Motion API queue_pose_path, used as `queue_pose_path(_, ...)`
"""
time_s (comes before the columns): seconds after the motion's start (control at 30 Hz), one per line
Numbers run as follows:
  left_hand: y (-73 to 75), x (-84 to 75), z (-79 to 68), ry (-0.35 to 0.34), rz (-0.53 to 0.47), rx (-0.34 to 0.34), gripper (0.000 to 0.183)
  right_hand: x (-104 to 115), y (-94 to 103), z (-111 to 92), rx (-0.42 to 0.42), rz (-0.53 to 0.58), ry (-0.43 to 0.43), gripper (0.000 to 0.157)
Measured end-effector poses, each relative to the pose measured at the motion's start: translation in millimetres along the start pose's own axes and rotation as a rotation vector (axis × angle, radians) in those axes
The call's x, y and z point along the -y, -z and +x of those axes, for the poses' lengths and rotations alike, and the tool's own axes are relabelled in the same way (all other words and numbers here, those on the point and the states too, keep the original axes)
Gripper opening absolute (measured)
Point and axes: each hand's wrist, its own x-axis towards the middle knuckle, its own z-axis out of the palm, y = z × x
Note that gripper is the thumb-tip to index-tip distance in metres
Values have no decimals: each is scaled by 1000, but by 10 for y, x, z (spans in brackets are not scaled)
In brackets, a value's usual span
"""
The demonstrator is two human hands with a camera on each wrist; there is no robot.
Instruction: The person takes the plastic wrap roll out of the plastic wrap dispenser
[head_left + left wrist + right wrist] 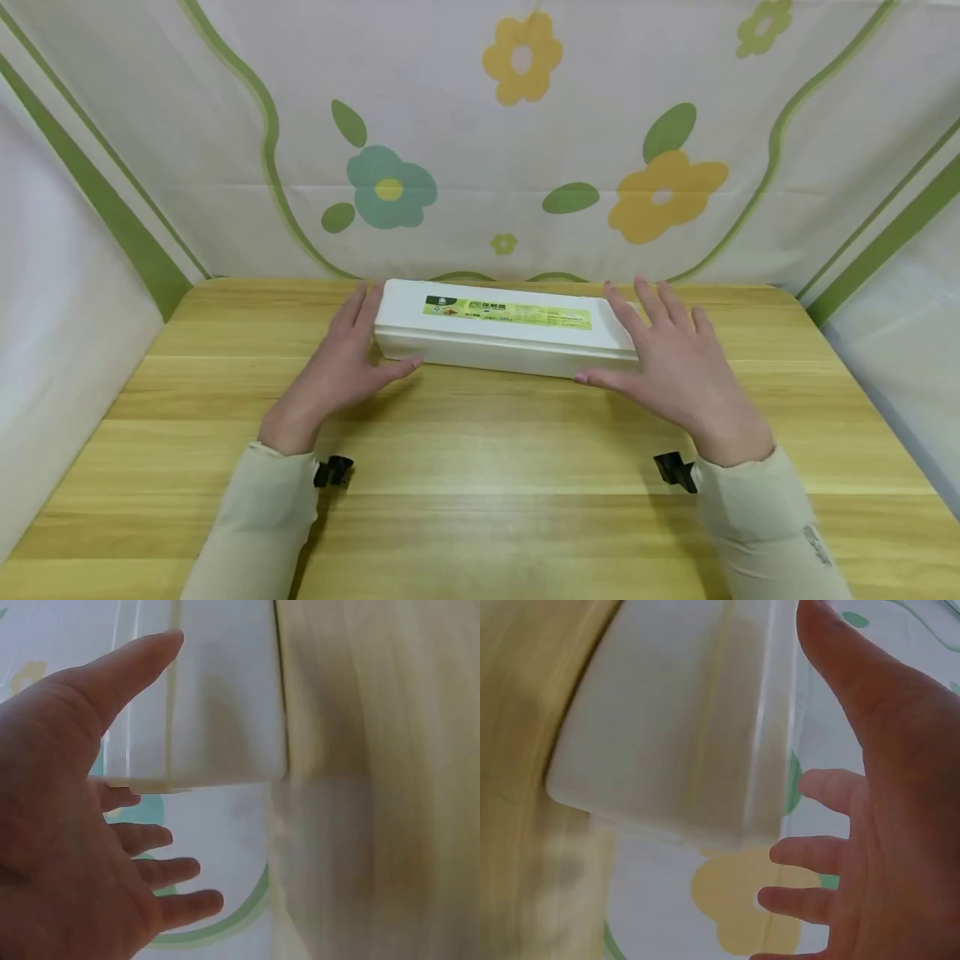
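Observation:
A long white cling film box (pixel 510 354) lies on the table in the head view, its right end slightly nearer. A green label (pixel 507 312) runs along its lid. At its left end is my left hand (pixel 337 367), fingers extended by the end and thumb in front of the long side. My right hand (pixel 678 358) is spread at the right end, with its thumb before the front face and its index finger over the lid corner. Both wrist views show the box's plain side (pixel 225 697) and end corner (pixel 652 772) beside straight, uncurled fingers.
The wood-grain table (pixel 480 500) reaches back to a white cloth with printed flowers (pixel 390 187). Cloth walls (pixel 60 292) also stand on the left and right. Black wrist mounts (pixel 333 471) stick out from both sleeves.

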Motion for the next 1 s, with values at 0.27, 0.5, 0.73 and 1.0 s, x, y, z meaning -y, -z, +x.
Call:
queue_pose_path(0.27,-160,88,102,-118,-162,-36,106,-55,-271,115,6,146,59,113)
queue_pose_path(0.5,-196,157,186,-142,-326,-25,97,-69,-475,201,-153,165,89,106)
queue_pose_path(0.73,-158,239,242,-37,-427,37,108,-53,-501,220,-180,177,76,102)
queue_pose_path(1.0,-135,404,318,74,-600,91,113,-67,-510,217,-188,186,70,102)
